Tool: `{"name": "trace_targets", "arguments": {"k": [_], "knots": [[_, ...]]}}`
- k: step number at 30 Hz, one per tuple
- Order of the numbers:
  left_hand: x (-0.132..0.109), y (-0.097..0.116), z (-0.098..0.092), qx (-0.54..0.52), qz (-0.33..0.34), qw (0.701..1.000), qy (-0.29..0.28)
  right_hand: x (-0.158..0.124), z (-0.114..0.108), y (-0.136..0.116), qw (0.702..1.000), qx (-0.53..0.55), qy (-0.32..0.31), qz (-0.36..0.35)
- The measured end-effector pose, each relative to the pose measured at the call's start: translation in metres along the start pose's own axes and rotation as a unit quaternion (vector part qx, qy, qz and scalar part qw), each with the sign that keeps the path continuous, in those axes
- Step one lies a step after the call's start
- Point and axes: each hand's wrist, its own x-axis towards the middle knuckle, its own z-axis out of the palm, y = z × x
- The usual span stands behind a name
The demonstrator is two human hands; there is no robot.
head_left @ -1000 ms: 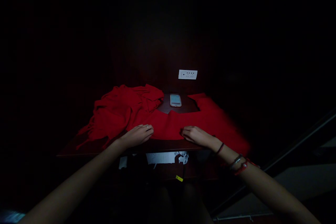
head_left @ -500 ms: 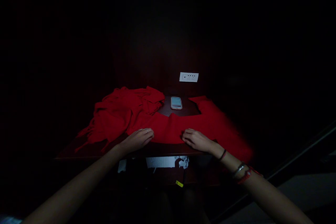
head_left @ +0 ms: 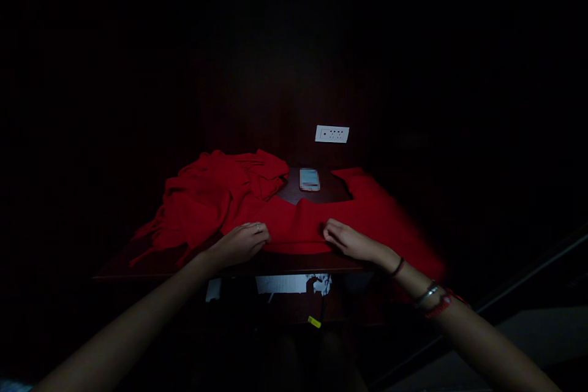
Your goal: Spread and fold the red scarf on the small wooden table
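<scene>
A long red scarf (head_left: 294,220) with fringed ends lies across a dark table. Its left part is heaped in loose folds, and a flatter stretch runs along the front toward the right. My left hand (head_left: 245,240), with a ring on one finger, is closed on the scarf's near edge left of centre. Farther right, my right hand (head_left: 346,239) has its fingers curled in a pinch on the same near edge. A narrow fold shows along the edge between both hands. The fingertips are partly hidden.
A phone (head_left: 309,179) with a lit screen lies behind the scarf. On the wall above is a white socket plate (head_left: 332,134). Below the dark table's front edge (head_left: 197,272) are pale items and a yellow tag (head_left: 315,322). The surroundings are very dark.
My right hand has shifted slightly right and away from me, its fingers more tightly curled. A fold line now shows along the scarf's near edge. My left hand stays nearly in place.
</scene>
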Motion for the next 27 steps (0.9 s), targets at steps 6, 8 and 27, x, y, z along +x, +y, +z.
{"name": "trace_targets", "arguments": {"k": [6,8,27], "knots": [[0.001,0.001,0.000,-0.077,0.017,0.996,-0.042,-0.009,0.014,0.000,0.993,-0.110,-0.028,-0.007],[0.009,-0.006,-0.005,-0.094,0.026,0.993,-0.064,-0.007,0.011,0.002,0.996,-0.085,-0.034,-0.025],[0.119,-0.089,0.008,-0.185,-0.136,0.963,-0.138,0.094,0.004,0.095,0.986,-0.044,-0.066,0.147]]}}
